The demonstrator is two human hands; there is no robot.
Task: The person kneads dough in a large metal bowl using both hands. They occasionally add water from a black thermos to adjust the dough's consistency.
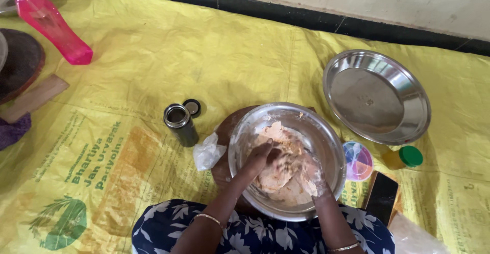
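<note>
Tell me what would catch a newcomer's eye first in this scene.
First, the steel bowl at centre, where the left hand and the right hand press into pale dough. Next, the bright yellow sheet that covers the floor under everything. Then the empty steel plate to the upper right of the bowl, and the pink plastic tool at the top left corner.

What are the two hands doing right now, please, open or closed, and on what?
Left hand: curled, pressing into the dough in the steel bowl.
Right hand: in the dough, floury; grip cannot be told.
</note>
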